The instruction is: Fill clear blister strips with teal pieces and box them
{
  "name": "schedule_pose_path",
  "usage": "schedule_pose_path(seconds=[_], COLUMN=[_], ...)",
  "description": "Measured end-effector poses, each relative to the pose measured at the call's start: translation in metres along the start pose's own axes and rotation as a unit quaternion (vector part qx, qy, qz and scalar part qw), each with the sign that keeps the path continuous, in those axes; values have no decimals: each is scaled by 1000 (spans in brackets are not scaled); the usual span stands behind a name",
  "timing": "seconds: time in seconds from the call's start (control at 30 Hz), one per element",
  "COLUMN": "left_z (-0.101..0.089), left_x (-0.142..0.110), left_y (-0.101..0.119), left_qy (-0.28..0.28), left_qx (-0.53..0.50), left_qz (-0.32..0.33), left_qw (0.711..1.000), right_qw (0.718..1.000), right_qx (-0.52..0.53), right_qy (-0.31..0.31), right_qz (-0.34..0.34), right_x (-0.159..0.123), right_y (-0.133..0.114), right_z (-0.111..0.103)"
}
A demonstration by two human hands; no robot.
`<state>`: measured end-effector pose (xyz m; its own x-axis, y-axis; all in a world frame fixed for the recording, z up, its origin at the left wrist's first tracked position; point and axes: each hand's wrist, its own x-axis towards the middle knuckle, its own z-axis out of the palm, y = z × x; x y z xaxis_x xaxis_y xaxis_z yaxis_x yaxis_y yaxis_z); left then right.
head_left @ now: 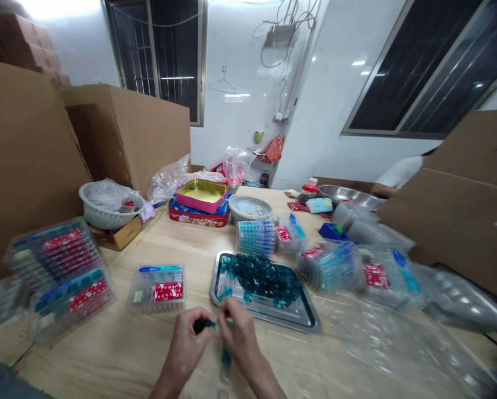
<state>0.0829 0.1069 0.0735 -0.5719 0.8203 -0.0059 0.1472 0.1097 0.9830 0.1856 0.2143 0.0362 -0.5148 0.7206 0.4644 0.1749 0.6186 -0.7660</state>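
Note:
My left hand (186, 339) is closed around small dark teal pieces, which show between thumb and fingers. Close beside it, the fingers of my right hand (240, 337) are pinched together near a bit of teal; what they hold is mostly hidden. Below my right hand, more teal pieces (226, 356) lie near the table surface, blurred. Just beyond both hands stands a metal tray (281, 320) with a heap of shiny teal pieces (262, 279). To the left, a clear plastic tray (134, 282) holds a blue pen-like tool (160, 269), a red patterned packet (168, 291) and a small pale block.
Stacks of filled clear trays stand at left (71, 277) and right (329, 266). A pink tin (202, 205) and white baskets (112, 217) sit farther back. Cardboard boxes (148, 133) flank the table. Behind the right box, a person's white sleeve (401, 170) shows.

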Motion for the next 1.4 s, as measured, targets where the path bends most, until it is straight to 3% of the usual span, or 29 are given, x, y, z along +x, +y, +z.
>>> schedule_pose_path(seconds=[0.07, 0.13, 0.23, 0.3, 0.47, 0.6, 0.83, 0.97, 1.1, 1.2, 1.3, 1.4], left_z=[-4, -6, -6, -6, -5, -1, 5, 7, 12, 15, 16, 16], left_x=[-6, -10, -10, -9, -8, -12, -13, -14, -14, -13, -13, -13], left_y=[-3, -6, -9, -10, -12, -16, -24, -24, -21, -21, -24, -24], left_qy=[-19, -23, -14, -12, -15, -13, -26, -28, -16, -14, -16, -16], left_qx=[-64, -119, -191, -222, -250, -254, -302, -290, -250, -235, -231, -237], left_qz=[-51, -99, -120, -113, -129, -154, -159, -155, -156, -158, -163, -159], left_qw=[996, 988, 974, 968, 960, 955, 940, 944, 956, 959, 959, 958], right_qw=[995, 992, 988, 983, 965, 960, 982, 989, 992, 982, 950, 950], right_qx=[12, -4, -72, -111, -218, -241, -128, -94, -16, 91, 218, 214], right_qy=[32, -9, -99, -124, -128, -121, -128, -76, -63, -58, -57, -38], right_qz=[90, 126, 93, 75, 74, 79, 43, 81, 111, 155, 216, 226], right_x=[13, 27, 40, 44, 46, 46, 41, 29, 22, 24, 27, 27], right_y=[19, 36, 50, 52, 52, 55, 59, 50, 46, 53, 62, 66], right_z=[-11, -20, -22, -18, -9, -11, -19, -21, -19, -17, -16, -16])
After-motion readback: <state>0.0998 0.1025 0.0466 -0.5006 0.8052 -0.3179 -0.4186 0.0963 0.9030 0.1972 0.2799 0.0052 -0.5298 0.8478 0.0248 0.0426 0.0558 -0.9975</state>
